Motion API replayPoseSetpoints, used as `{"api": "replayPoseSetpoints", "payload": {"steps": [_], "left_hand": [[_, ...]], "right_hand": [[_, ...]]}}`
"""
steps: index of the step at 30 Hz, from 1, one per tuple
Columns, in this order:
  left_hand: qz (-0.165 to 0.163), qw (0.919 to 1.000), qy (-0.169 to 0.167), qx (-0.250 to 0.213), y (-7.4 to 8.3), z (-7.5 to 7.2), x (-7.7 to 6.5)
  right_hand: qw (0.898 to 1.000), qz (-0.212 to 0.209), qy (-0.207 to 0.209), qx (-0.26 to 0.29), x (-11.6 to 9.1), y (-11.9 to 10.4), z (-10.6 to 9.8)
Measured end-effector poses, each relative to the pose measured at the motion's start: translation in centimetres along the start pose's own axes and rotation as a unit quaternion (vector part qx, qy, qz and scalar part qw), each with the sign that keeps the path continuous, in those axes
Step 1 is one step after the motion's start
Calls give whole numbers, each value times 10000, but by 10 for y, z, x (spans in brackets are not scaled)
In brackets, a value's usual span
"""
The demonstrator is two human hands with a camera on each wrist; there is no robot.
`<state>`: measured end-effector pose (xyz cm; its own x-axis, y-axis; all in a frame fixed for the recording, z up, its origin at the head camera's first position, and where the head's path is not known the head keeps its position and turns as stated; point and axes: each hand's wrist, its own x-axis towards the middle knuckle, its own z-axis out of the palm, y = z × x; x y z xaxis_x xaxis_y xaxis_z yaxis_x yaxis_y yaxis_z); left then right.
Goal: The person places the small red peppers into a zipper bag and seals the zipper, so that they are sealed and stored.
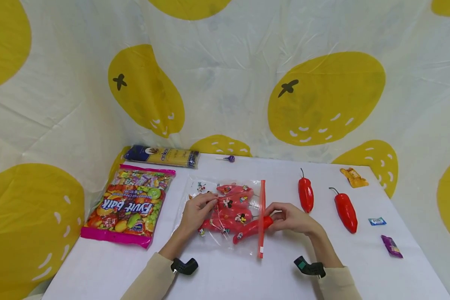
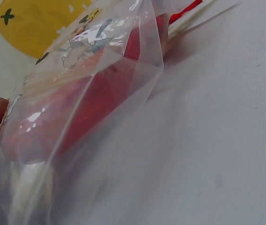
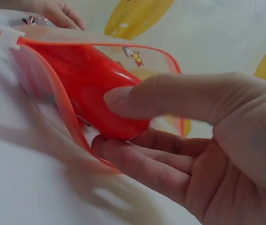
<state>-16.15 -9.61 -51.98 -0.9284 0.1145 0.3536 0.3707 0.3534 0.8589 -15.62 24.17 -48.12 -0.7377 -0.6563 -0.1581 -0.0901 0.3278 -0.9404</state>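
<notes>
A clear zip bag (image 1: 217, 246) with a red slider edge and cartoon prints lies on the table, several red toy chili peppers (image 1: 232, 214) inside. My right hand (image 1: 290, 217) pinches the end of another red pepper (image 1: 252, 229), between thumb and fingers. That pepper lies partly through the bag's open mouth, as the right wrist view shows with the pepper (image 3: 104, 89) inside the red rim (image 3: 60, 93). On the bag's other side, my left hand (image 1: 197, 212) holds the plastic with bent fingers. The left wrist view shows mostly the bag (image 2: 76, 108), and the fingertips are hidden there.
Two red peppers, one (image 1: 305, 193) and another (image 1: 346, 211), lie at right. Beyond them are an orange wrapper (image 1: 354, 178), a blue candy (image 1: 377, 221) and a purple candy (image 1: 391, 246). Left stand a candy bag (image 1: 131, 204), a pasta pack (image 1: 161, 156) and a lollipop (image 1: 230, 158).
</notes>
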Motion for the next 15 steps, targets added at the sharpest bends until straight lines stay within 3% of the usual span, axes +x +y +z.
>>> {"api": "replayPoseSetpoints", "payload": {"steps": [4, 7, 15], "left_hand": [[-40, 9999, 75, 66, 3, -1, 1], [-1, 10000, 45, 80, -4, -1, 3], [111, 9997, -206, 53, -6, -7, 3]], "right_hand": [[9995, -202, 222, -139, 0, -2, 0], [9989, -455, 136, 19, 0, -3, -1], [9948, -970, -188, 258, -1, 3, -2]]}}
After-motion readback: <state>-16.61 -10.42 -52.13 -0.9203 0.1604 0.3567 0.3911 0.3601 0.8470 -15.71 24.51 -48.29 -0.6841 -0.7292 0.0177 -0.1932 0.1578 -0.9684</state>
